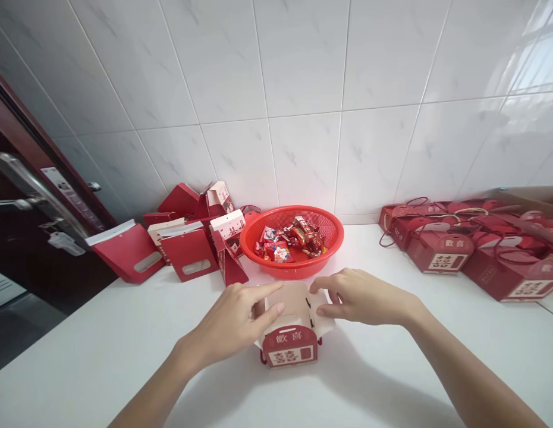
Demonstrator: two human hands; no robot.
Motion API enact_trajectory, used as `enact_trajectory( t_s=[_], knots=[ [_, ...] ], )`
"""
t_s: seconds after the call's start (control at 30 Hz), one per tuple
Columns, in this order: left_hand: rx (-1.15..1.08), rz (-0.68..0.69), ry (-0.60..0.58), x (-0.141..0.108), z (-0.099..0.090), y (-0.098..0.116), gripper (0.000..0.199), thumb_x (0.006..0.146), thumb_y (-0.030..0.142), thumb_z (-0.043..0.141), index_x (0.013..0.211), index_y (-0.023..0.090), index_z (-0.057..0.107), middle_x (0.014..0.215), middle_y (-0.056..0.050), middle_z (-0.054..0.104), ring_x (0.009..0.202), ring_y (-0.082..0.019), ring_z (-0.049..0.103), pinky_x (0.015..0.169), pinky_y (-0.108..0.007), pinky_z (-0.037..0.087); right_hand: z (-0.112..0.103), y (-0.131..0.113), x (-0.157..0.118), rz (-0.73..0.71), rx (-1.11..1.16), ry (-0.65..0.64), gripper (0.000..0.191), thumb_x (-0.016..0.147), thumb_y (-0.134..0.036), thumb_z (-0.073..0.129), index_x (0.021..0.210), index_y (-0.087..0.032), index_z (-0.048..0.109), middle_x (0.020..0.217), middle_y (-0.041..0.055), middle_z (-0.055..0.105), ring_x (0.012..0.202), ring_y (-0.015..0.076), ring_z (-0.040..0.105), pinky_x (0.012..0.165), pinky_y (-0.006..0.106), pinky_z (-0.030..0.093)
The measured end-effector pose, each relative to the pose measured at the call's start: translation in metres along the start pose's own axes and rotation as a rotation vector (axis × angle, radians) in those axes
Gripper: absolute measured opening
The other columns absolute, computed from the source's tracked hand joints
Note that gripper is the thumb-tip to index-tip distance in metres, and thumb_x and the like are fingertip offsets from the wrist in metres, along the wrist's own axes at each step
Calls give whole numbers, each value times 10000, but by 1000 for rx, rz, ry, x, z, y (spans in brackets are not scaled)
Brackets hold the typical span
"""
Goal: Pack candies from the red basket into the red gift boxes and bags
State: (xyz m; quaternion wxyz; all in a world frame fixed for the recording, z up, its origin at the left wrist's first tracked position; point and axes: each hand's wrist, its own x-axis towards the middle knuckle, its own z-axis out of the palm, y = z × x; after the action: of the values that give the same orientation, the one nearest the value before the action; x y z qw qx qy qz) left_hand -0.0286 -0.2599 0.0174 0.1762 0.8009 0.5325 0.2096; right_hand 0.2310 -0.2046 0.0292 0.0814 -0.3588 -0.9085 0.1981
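Note:
A small red and cream paper gift box (291, 348) stands on the white table in front of me, its top flaps spread apart. White Chinese characters and a cream label mark its front panel, and dark red cord shows at its lower sides. My left hand (234, 324) grips the box's left side, thumb and forefinger reaching over the opening. On the other side, my right hand (359, 297) has its fingers curled and its thumb on the cream right flap (321, 321). The box's contents cannot be made out.
Just behind the box sits a red plastic basket (288, 272) holding wrapped candies (298, 238). Several red and cream paper boxes (189, 249) stand at the left. Closed red gift boxes with cord handles (441, 252) crowd the right. A tiled wall (303, 154) runs behind.

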Motion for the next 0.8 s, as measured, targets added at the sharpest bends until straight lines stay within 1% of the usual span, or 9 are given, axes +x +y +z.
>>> enact_trajectory(
  t_s=[0.13,0.23,0.33,0.4,0.47,0.57,0.63,0.7,0.8],
  knots=[
    [-146,-25,-84,3,-11,6,528,924,416,572,1420,234,564,613,33,693,529,-130,586,522,-222,438,-2,-3,0,-69,60,9,249,951,-368,573,1089,-208,704,760,20,685,619,151,578,591,274,382],
    [-208,38,-59,16,-26,11,449,899,409,593,1310,239,657,703,7,714,598,-134,606,540,-224,451,-6,-5,0,-122,146,23,240,969,-353,547,1082,-198,691,813,28,700,613,134,572,575,259,389],
    [-191,70,47,48,-37,9,386,874,433,605,1169,222,738,837,-28,740,718,-164,634,647,-260,502,-8,-5,1,-134,181,103,177,964,-300,543,1000,-201,685,788,13,688,604,123,552,572,249,385],
    [-160,78,63,80,-37,2,354,852,415,617,1111,221,761,969,-47,757,812,-193,650,742,-291,521,-8,-3,2,-121,160,160,159,955,-260,532,912,-201,674,726,-1,660,573,114,518,558,247,367],
    [-137,78,21,117,-31,-7,314,822,378,626,1051,227,778,1066,-51,757,872,-219,660,781,-304,523,-8,1,3,-104,123,197,159,942,-227,526,862,-201,661,697,-5,641,558,112,500,550,247,350],
    [-103,118,-66,172,-13,-18,219,761,299,650,913,231,793,963,-41,768,850,-227,678,756,-282,506,-9,7,4,-78,91,223,145,928,-204,529,869,-197,661,708,4,654,584,122,533,563,248,351],
    [-25,117,-92,203,1,-21,93,709,255,677,732,224,762,845,-45,754,777,-227,674,706,-281,483,-10,9,5,-55,90,227,148,926,-202,530,871,-191,667,724,15,672,615,134,565,577,251,362],
    [27,61,-78,226,15,-21,110,667,244,703,567,216,669,706,-47,709,726,-223,657,675,-279,458,-13,11,4,-31,92,233,146,922,-198,534,872,-184,671,738,21,686,635,141,582,588,256,373],
    [13,43,-46,245,35,-19,205,698,273,694,524,215,601,623,-36,661,727,-201,646,672,-273,431,-18,14,2,3,97,244,139,915,-189,535,850,-184,659,727,13,685,630,141,572,592,260,382]
  ],
)
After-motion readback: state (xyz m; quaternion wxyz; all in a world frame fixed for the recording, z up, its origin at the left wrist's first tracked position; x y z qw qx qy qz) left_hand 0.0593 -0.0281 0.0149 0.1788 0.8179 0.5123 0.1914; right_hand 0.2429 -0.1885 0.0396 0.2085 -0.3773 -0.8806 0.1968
